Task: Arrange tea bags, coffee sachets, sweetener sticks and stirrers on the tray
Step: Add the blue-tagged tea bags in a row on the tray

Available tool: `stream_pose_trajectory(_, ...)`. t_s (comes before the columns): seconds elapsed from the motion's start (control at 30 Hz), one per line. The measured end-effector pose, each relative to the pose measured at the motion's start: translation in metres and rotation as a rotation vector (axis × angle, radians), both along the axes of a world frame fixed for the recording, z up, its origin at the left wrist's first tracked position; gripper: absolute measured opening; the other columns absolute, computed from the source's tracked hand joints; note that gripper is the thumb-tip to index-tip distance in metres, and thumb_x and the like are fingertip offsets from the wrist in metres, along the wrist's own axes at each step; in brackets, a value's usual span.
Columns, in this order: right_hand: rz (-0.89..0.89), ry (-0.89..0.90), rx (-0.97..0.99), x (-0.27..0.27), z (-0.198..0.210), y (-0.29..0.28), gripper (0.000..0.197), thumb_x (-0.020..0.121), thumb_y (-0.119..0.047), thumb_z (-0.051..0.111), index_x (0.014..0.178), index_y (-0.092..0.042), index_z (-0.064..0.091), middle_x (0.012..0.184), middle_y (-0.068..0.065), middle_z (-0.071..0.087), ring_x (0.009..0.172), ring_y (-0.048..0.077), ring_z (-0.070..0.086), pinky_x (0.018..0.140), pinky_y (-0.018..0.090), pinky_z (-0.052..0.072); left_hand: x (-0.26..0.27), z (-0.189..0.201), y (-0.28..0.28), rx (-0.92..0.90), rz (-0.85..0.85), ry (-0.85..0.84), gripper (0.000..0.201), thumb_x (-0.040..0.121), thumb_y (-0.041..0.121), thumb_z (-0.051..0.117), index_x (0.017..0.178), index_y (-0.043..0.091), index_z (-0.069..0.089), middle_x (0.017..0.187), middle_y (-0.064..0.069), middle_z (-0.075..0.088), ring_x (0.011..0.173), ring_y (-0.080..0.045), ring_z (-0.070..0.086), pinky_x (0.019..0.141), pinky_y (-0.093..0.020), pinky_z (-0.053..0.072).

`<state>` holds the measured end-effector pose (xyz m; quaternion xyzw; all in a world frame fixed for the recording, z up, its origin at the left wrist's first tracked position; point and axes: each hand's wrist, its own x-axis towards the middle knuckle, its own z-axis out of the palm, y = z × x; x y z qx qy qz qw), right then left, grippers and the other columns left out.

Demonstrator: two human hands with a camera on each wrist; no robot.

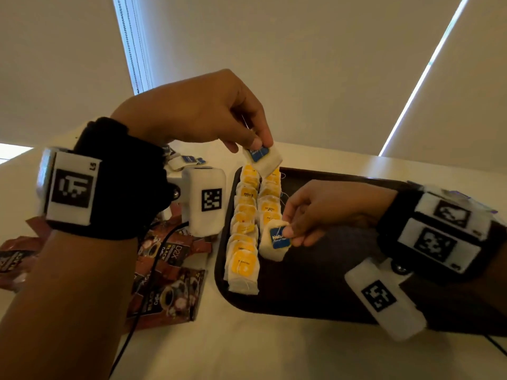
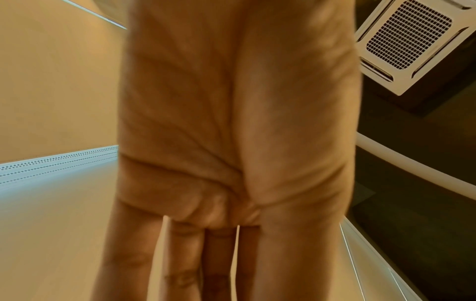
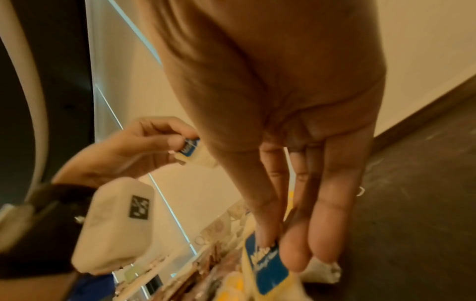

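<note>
Left hand [image 1: 197,111]: raised over the far end of the tray, thumb and forefinger pinched on the blue tag of a white tea bag [image 1: 264,160] that hangs just above the rows; other fingers curled.
Right hand [image 1: 318,209]: low over the tray, fingertips [image 3: 293,254] pinching a second blue-tagged tea bag [image 1: 275,239], which sits at the near end of the shorter row.
Yellow-tagged tea bags [image 1: 244,229]: two overlapping rows along the left side of the tray, lying flat.
Tray [image 1: 315,292]: dark, on the white table [image 1: 247,349].
Coffee sachets [image 1: 170,270]: brown heap on the table, left of the tray, off it.
More blue-tagged tea bags [image 1: 189,159]: on the table behind the left wrist.
</note>
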<state>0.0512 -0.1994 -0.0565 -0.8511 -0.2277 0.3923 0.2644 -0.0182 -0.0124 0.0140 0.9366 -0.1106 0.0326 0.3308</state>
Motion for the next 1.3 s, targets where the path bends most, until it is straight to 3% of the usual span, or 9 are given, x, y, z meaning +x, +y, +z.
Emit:
stream_pose_trajectory(0.27, -0.101, -0.113, -0.034, 0.012, -0.018, 0.017, 0.013, 0.084, -0.006, 0.065, 0.095, -0.006, 0.058, 0.079, 0.006, 0.068, 0.070, 0.011, 0.067, 0.062, 0.020, 0.054, 0.006, -0.007, 0.000, 0.005, -0.021, 0.040, 0.014, 0.081, 0.011, 0.069, 0.090, 0.020, 0.072, 0.069, 0.018, 0.069, 0.065, 0.005, 0.064, 0.059, -0.006, 0.048)
stream_pose_trajectory(0.4, -0.081, -0.145, -0.023, 0.012, -0.023, 0.019, 0.011, 0.083, -0.008, 0.067, 0.091, -0.010, 0.059, 0.077, 0.003, 0.067, 0.066, 0.009, 0.065, 0.058, 0.017, 0.052, 0.015, -0.016, -0.005, 0.044, -0.039, 0.084, 0.014, 0.081, 0.009, 0.069, 0.092, 0.017, 0.072, 0.080, -0.001, 0.070, 0.062, 0.003, 0.062, 0.059, -0.008, 0.049)
stream_pose_trajectory(0.5, -0.078, -0.182, -0.004, 0.015, -0.025, 0.018, 0.022, 0.081, -0.009, 0.069, 0.099, -0.009, 0.058, 0.081, 0.004, 0.068, 0.065, 0.009, 0.065, 0.057, 0.019, 0.052, 0.021, -0.020, -0.006, 0.057, -0.062, 0.103, 0.015, 0.082, 0.007, 0.069, 0.091, 0.018, 0.071, 0.089, -0.013, 0.069, 0.062, 0.000, 0.062, 0.061, -0.011, 0.051)
stream_pose_trajectory(0.6, -0.045, -0.221, -0.005, 0.016, -0.020, 0.015, 0.032, 0.079, -0.013, 0.072, 0.106, -0.013, 0.056, 0.095, 0.007, 0.068, 0.075, 0.013, 0.066, 0.061, 0.023, 0.054, 0.024, -0.022, -0.005, 0.048, -0.070, 0.131, 0.014, 0.081, 0.005, 0.069, 0.091, 0.016, 0.069, 0.089, -0.008, 0.071, 0.066, -0.002, 0.065, 0.064, -0.015, 0.055)
stream_pose_trajectory(0.67, -0.020, -0.266, 0.009, 0.013, -0.011, 0.010, 0.027, 0.080, -0.011, 0.071, 0.099, -0.019, 0.054, 0.102, 0.008, 0.064, 0.085, 0.016, 0.065, 0.066, 0.026, 0.055, 0.026, -0.023, -0.005, 0.049, -0.069, 0.144, 0.014, 0.081, 0.005, 0.068, 0.089, 0.016, 0.067, 0.087, -0.006, 0.072, 0.068, -0.004, 0.066, 0.065, -0.017, 0.056)
stream_pose_trajectory(0.87, -0.096, -0.413, 0.286, -0.002, 0.015, -0.005, 0.020, 0.086, -0.011, 0.062, 0.105, -0.018, 0.061, 0.108, 0.009, 0.064, 0.099, 0.024, 0.064, 0.082, 0.037, 0.057, 0.029, -0.025, -0.007, 0.017, -0.053, 0.177, 0.017, 0.079, 0.002, 0.069, 0.087, 0.015, 0.062, 0.080, -0.004, 0.070, 0.065, -0.006, 0.067, 0.059, -0.015, 0.054)
stream_pose_trajectory(0.97, -0.126, -0.406, 0.377, -0.010, 0.017, -0.005, 0.023, 0.084, -0.024, 0.066, 0.105, -0.015, 0.065, 0.101, 0.005, 0.067, 0.095, 0.019, 0.065, 0.080, 0.035, 0.057, 0.029, -0.025, -0.011, -0.017, -0.048, 0.191, 0.025, 0.077, 0.002, 0.071, 0.092, 0.018, 0.059, 0.081, -0.007, 0.070, 0.067, -0.013, 0.069, 0.062, -0.019, 0.057)
stream_pose_trajectory(1.1, -0.124, -0.387, 0.438, -0.014, 0.014, 0.000, 0.011, 0.080, -0.021, 0.068, 0.087, -0.014, 0.066, 0.084, 0.003, 0.068, 0.074, 0.010, 0.065, 0.064, 0.021, 0.056, 0.028, -0.026, -0.016, -0.025, -0.047, 0.176, 0.037, 0.070, 0.006, 0.077, 0.095, 0.024, 0.055, 0.080, -0.003, 0.069, 0.073, -0.022, 0.071, 0.070, -0.028, 0.060)
stream_pose_trajectory(1.3, -0.127, -0.283, 0.395, -0.009, 0.014, -0.004, 0.007, 0.078, -0.015, 0.068, 0.082, -0.012, 0.063, 0.082, 0.009, 0.069, 0.067, 0.010, 0.066, 0.060, 0.019, 0.056, 0.026, -0.024, -0.015, -0.041, -0.021, 0.142, 0.041, 0.073, 0.021, 0.075, 0.108, 0.022, 0.054, 0.089, -0.003, 0.071, 0.074, -0.011, 0.070, 0.066, -0.022, 0.058)
